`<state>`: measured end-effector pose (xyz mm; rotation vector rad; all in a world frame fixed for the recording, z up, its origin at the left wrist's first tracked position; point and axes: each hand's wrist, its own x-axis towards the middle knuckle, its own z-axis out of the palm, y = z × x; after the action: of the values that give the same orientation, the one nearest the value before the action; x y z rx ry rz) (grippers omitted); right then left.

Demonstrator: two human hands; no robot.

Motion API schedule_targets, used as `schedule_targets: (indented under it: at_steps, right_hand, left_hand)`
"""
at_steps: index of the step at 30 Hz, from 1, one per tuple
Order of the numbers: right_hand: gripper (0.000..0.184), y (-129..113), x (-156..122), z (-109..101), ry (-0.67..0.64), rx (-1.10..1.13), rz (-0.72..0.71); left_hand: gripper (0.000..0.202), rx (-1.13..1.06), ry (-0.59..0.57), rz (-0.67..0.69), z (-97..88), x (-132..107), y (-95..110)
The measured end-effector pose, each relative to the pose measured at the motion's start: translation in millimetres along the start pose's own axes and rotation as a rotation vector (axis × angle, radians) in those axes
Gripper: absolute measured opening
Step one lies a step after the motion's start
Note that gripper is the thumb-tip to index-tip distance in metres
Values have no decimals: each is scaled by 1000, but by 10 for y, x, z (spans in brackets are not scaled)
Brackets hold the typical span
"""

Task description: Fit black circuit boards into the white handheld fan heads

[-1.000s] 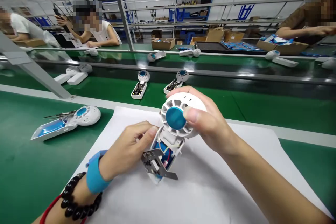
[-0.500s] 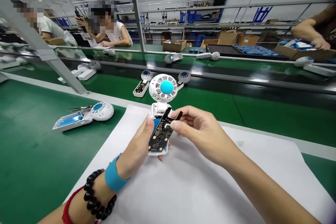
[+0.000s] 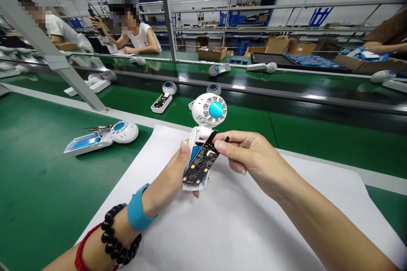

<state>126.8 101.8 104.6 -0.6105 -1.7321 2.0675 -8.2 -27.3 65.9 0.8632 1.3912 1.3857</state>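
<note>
My left hand (image 3: pixel 173 167) is wrapped around the white handle of a handheld fan (image 3: pixel 208 112), its round head with a blue centre pointing up. The handle lies open at the front, and a blue part (image 3: pixel 195 153) shows inside. Between thumb and fingers, my right hand (image 3: pixel 246 150) pinches the upper end of a black circuit board (image 3: pixel 203 163) with small yellow-white squares. The board lies tilted across the open handle, its lower end near the handle's bottom. Some left-hand fingers are hidden behind the handle.
On the green table at left rests another opened fan (image 3: pixel 104 137) with loose wires. White paper (image 3: pixel 241 220) lies under my hands. Beyond it a green conveyor belt (image 3: pixel 254 123) carries several fans. A slanted metal post (image 3: pixel 70 72) stands at left. People sit across the line.
The fan in my left hand has shifted slightly right and tilted. My right hand moved right with the board's upper end, turning the board more askew. Fans on the belt have shifted.
</note>
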Motion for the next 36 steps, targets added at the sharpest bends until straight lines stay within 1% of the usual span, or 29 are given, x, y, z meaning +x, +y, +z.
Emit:
schedule_targets:
  at_steps: [3, 8, 11, 13, 19, 22, 25, 27, 29, 30, 31, 33, 35, 36]
  right_hand:
    - [14, -5, -5, -2, 17, -14, -7]
    - [14, -45, -6, 13, 32, -104, -83]
    - [13, -45, -8, 56, 60, -198, -133]
    - [14, -33, -14, 85, 55, -244, -154]
    - [16, -7, -40, 115, 19, -254, -155]
    - [16, -19, -56, 146, 0, -270, -135]
    - [16, -18, -78, 203, 21, -324, -166]
    - [15, 0, -95, 233, 60, -409, -229]
    - [10, 30, -113, 238, 94, -502, -339]
    - [9, 45, -123, 229, 87, -534, -407]
    - [15, 58, -132, 212, 49, -550, -478]
    - [30, 68, -151, 162, -109, -569, -607]
    - [38, 50, -172, 107, -268, -624, -706]
    - [39, 30, -184, 84, -314, -673, -743]
  left_hand:
    - [81, -3, -39, -30, 23, -13, 44]
    - [86, -25, -91, -65, 63, -36, 91]
    - [87, -22, -94, -88, 58, -40, 73]
    - [88, -21, -81, -110, 50, -38, 56]
    - [88, -23, -68, -130, 53, -25, 35]
    - [88, -5, -50, -89, 58, -33, 17]
    - [86, 5, -27, -8, 46, -47, -12]
    - [81, 36, -5, 61, 32, -51, -23]
    - [76, 86, 41, 157, 23, -53, -15]
    - [74, 113, 56, 212, 20, -56, -3]
    - [73, 135, 63, 275, 19, -62, 12]
    - [70, 160, 44, 380, 18, -83, 41]
    - [67, 168, -24, 423, 11, -111, 56]
    - [66, 169, -60, 431, 5, -123, 57]
